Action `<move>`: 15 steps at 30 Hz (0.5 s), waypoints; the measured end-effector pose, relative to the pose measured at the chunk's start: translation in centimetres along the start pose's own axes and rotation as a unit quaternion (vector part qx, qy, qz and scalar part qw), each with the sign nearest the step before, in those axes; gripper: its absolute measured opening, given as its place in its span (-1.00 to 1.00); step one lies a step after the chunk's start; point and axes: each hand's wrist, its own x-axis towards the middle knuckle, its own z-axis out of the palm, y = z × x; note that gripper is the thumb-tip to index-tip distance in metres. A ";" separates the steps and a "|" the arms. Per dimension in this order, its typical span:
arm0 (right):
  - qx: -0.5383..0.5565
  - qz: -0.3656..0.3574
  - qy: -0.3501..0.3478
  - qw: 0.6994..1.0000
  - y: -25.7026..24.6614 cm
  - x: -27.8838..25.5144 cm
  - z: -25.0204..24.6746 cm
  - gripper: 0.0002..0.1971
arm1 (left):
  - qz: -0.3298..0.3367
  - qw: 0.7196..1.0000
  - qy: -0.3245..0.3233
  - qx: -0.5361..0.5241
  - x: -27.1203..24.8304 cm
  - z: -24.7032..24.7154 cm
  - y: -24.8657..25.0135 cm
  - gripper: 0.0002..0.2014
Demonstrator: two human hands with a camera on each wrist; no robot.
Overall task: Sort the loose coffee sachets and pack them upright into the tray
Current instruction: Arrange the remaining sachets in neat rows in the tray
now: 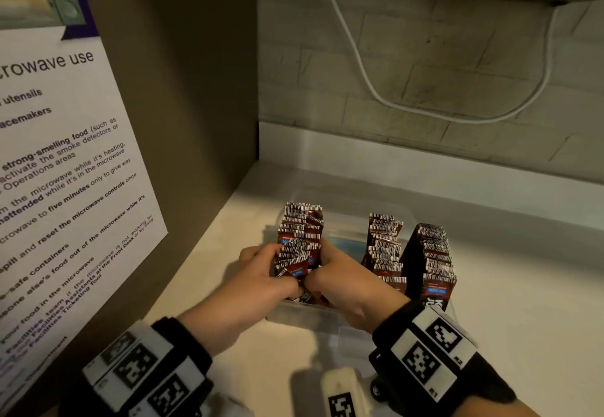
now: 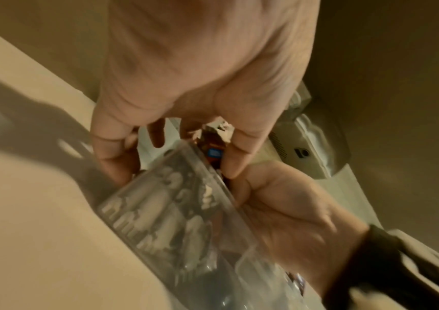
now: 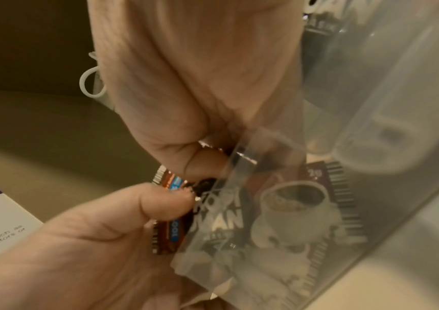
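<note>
A clear plastic tray (image 1: 343,322) stands on the counter with three upright rows of brown-red coffee sachets. Both hands are at the left row (image 1: 299,237). My left hand (image 1: 274,269) grips its left side and near end. My right hand (image 1: 322,266) grips its right side, fingers curled against the packs. In the left wrist view the left hand's fingers (image 2: 234,151) curl down around sachets (image 2: 214,152) just above the tray wall (image 2: 173,209). In the right wrist view a right finger (image 3: 205,161) and the left thumb (image 3: 165,201) pinch sachets (image 3: 171,237). The middle row (image 1: 384,246) and right row (image 1: 436,256) stand untouched.
A tall cabinet side with a microwave notice (image 1: 65,155) rises close on the left. Behind is a tiled wall with a hanging white cable (image 1: 359,73). A white marked device (image 1: 340,393) lies near the front edge. Bare counter (image 1: 529,302) stretches to the right of the tray.
</note>
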 end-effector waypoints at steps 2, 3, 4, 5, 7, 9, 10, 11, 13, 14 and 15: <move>0.022 0.009 -0.007 1.000 -0.1 -0.2 0.0 -0.38 | -0.013 1.000 -0.017 0.001 0.5 0.0 0.2 -0.38; 0.025 0.010 -0.009 1.000 -0.2 -0.3 0.0 -0.37 | -0.010 1.000 -0.026 0.010 0.6 0.0 0.3 -0.39; 0.028 0.008 -0.008 1.000 -0.4 -0.4 0.2 -0.36 | -0.001 0.999 -0.031 0.024 0.7 0.1 0.3 -0.39; 0.030 0.007 -0.004 1.000 -0.5 -0.3 0.3 -0.35 | 0.009 0.999 -0.032 0.038 0.8 0.2 0.3 -0.39; 0.041 0.006 0.004 0.999 -0.6 -0.3 0.7 -0.31 | 0.023 0.998 -0.033 0.057 0.7 0.3 0.2 -0.41; 0.050 0.007 0.009 0.999 -0.7 -0.1 0.8 -0.25 | 0.025 0.998 -0.037 0.043 0.6 0.2 0.2 -0.43; 0.052 0.008 0.006 0.999 -0.7 -0.1 0.8 -0.25 | 0.024 0.999 -0.037 0.024 0.6 0.2 0.2 -0.46; 0.051 0.010 0.004 0.999 -0.7 0.0 0.8 -0.26 | 0.023 0.999 -0.036 0.005 0.5 0.2 0.2 -0.48; 0.045 0.008 0.007 0.999 -0.8 0.0 0.9 -0.25 | 0.024 0.999 -0.041 -0.009 0.5 0.3 0.2 -0.53; 0.039 0.006 0.010 0.999 -0.8 -0.1 1.0 -0.25 | 0.027 0.999 -0.045 -0.013 0.6 0.3 0.2 -0.55; 0.036 0.005 0.012 0.999 -0.9 -0.1 0.9 -0.26 | 0.031 0.998 -0.046 -0.017 0.6 0.4 0.2 -0.56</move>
